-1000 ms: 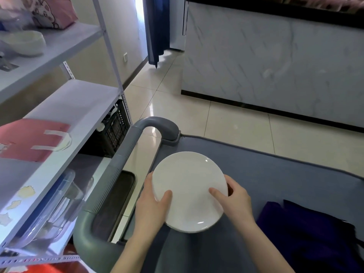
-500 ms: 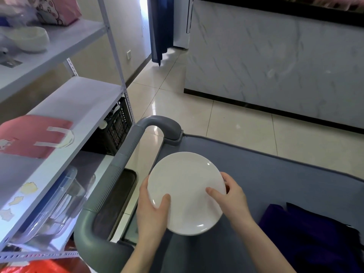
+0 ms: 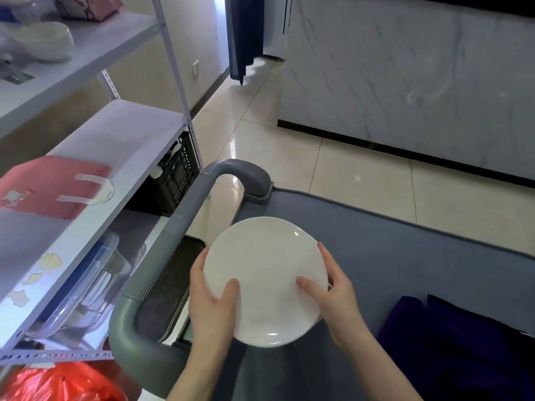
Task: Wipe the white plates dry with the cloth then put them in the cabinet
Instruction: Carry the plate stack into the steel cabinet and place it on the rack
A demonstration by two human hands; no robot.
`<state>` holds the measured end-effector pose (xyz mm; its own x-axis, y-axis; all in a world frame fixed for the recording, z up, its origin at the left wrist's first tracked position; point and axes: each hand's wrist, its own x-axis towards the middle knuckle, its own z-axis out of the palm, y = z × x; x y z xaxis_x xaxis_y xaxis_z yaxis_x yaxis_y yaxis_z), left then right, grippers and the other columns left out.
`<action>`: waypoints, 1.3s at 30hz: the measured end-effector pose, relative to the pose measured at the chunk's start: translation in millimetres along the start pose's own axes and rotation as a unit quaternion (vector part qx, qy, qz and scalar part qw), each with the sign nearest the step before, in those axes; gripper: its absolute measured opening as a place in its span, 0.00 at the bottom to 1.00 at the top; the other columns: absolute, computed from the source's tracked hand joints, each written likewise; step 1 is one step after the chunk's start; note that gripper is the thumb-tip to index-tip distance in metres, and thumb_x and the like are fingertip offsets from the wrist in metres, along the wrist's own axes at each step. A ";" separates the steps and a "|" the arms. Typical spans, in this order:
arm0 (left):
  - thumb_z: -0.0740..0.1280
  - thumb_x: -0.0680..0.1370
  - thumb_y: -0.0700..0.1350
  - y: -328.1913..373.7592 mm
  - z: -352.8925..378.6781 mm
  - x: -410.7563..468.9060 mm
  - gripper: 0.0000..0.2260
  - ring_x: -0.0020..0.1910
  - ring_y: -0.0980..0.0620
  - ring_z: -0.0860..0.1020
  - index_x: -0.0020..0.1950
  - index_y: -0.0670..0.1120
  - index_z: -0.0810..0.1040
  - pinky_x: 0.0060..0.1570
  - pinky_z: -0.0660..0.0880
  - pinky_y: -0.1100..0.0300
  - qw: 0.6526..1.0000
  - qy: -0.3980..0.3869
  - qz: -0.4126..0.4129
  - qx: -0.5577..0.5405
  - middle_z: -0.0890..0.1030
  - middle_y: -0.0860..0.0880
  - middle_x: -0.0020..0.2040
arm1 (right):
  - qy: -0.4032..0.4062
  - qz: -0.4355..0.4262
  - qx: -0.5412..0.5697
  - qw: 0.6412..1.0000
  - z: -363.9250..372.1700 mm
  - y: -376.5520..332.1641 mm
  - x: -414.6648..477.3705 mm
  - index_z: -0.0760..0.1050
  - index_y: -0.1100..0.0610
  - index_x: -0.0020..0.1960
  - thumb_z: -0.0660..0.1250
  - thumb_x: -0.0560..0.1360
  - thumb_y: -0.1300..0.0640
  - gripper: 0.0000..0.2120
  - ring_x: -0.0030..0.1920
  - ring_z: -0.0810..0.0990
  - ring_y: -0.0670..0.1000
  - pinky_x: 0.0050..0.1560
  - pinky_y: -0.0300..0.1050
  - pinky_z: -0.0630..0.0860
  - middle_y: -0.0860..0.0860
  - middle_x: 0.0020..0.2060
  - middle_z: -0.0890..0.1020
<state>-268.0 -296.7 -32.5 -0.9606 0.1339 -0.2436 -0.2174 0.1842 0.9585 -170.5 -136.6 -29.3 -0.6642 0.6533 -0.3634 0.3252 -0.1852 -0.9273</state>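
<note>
Both hands hold a white plate (image 3: 266,279) above the grey cart top (image 3: 405,256), and I see it low in the frame, at about six o'clock. The left hand (image 3: 212,311) grips the plate's rim at about eight o'clock, with the thumb laid across the face and the fingers curled behind the edge. The right hand (image 3: 335,296) takes the rim at about four o'clock, thumb also on the face and fingers wrapped round the back. The plate's face tilts up toward the camera; I cannot tell whether its lower edge touches the cart.

The dark purple cloth (image 3: 451,342) lies bunched on the cart at the plate's four o'clock, near the right forearm and apart from both hands. The cart's grey handle (image 3: 173,241) runs past the plate from seven o'clock round to twelve.

At the plate's nine o'clock stands a white metal shelf unit (image 3: 115,140). It carries a pink bag (image 3: 49,186) on its middle shelf, a clear plastic tub (image 3: 86,285) below and a black crate (image 3: 176,175) farther back. A red plastic bag (image 3: 58,383) sits in the frame's seven o'clock corner. A marble-faced counter (image 3: 405,82) fills the view at one o'clock.
</note>
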 end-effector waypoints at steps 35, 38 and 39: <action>0.69 0.77 0.38 -41.2 -200.2 -390.1 0.25 0.55 0.66 0.77 0.69 0.58 0.71 0.58 0.76 0.50 0.785 0.613 0.034 -0.082 0.78 0.69 0.55 | -0.544 -0.213 -0.118 0.803 107.4 24.8 -305.1 0.63 0.37 0.73 0.66 0.77 0.60 0.30 0.59 0.73 0.42 0.57 0.46 0.72 0.47 0.66 0.71; 0.69 0.77 0.40 -61.3 -230.9 -447.7 0.24 0.60 0.52 0.77 0.68 0.61 0.71 0.60 0.76 0.45 0.733 0.672 0.017 -0.099 0.78 0.60 0.62 | -0.602 -0.235 -0.130 0.752 131.6 44.5 -369.7 0.63 0.34 0.71 0.66 0.77 0.62 0.31 0.65 0.70 0.49 0.67 0.53 0.70 0.44 0.67 0.70; 0.69 0.77 0.40 -68.9 -241.0 -466.6 0.24 0.60 0.52 0.77 0.68 0.62 0.71 0.59 0.76 0.47 0.716 0.690 0.015 -0.106 0.78 0.60 0.62 | -0.620 -0.242 -0.133 0.735 139.4 52.9 -391.6 0.63 0.33 0.69 0.66 0.77 0.62 0.31 0.65 0.70 0.50 0.66 0.52 0.69 0.44 0.67 0.70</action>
<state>153.5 -606.6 50.8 -0.1902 -0.9816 0.0143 -0.0738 0.0288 0.9969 13.0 -504.5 51.4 -0.7945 -0.6054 0.0475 -0.1394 0.1057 -0.9846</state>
